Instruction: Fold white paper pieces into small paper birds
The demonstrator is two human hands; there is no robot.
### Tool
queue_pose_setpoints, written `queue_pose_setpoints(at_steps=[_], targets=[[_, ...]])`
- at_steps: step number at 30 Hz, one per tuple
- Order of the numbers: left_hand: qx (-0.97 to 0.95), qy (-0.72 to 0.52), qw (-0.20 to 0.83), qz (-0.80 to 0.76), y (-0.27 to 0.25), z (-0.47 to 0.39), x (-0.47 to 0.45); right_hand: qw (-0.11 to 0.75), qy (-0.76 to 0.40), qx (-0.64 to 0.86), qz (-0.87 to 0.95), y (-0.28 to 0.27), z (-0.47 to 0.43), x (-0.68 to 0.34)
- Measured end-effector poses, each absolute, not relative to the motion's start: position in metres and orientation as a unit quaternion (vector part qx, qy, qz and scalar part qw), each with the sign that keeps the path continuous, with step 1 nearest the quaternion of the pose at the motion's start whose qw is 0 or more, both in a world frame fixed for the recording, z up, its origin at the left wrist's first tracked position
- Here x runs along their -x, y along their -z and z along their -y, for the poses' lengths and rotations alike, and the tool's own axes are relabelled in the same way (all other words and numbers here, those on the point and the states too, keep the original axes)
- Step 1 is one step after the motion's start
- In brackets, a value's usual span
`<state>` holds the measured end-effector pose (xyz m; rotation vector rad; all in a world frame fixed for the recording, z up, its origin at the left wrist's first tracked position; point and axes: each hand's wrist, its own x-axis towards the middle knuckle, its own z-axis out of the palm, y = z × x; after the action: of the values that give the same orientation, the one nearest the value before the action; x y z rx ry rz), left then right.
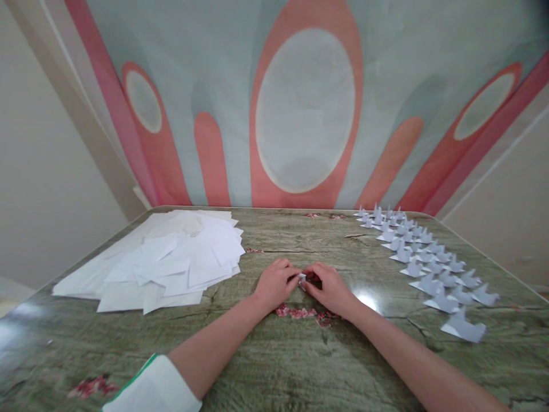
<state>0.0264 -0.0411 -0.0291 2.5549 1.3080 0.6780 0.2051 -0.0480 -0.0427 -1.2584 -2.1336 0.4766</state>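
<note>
Near the middle of the table, a small folded piece of white paper point(302, 279) is pinched between my two hands. My left hand point(278, 282) grips its left side with thumb and fingertips. From the right, my right hand point(328, 288) closes on the same piece with thumb and forefinger. Most of the paper is hidden behind my fingers, so its exact shape cannot be made out. Both hands rest low over the wood-patterned tabletop.
On the left lies a broad, loose pile of white paper sheets point(171, 257). Rows of folded white paper birds point(441, 300) stand along the right side of the table point(274, 366). Behind the far edge hangs a patterned backdrop point(231, 68) in pink and grey-green.
</note>
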Motion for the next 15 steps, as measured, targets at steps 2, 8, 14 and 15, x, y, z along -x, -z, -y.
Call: queue_pose_setpoints(at_steps=[2,8,14,15], targets=[[-0.860,-0.229,0.096,-0.446,0.0302,0.0406,-0.0265,0.307,-0.183,0.475,0.804,0.0433,0.0477,-0.2052],[-0.857,-0.230,0.093,-0.451,0.0319,0.0401,-0.0269,0.323,-0.192,0.467,0.800,0.0453,0.0456,-0.2067],[-0.855,-0.231,0.098,-0.453,0.0313,0.0402,-0.0269,0.316,-0.178,0.454,0.814,0.0449,0.0475,-0.2063],[-0.854,-0.232,0.100,-0.454,0.0312,0.0401,-0.0267,0.315,-0.172,0.454,0.815,0.0448,0.0480,-0.2061]])
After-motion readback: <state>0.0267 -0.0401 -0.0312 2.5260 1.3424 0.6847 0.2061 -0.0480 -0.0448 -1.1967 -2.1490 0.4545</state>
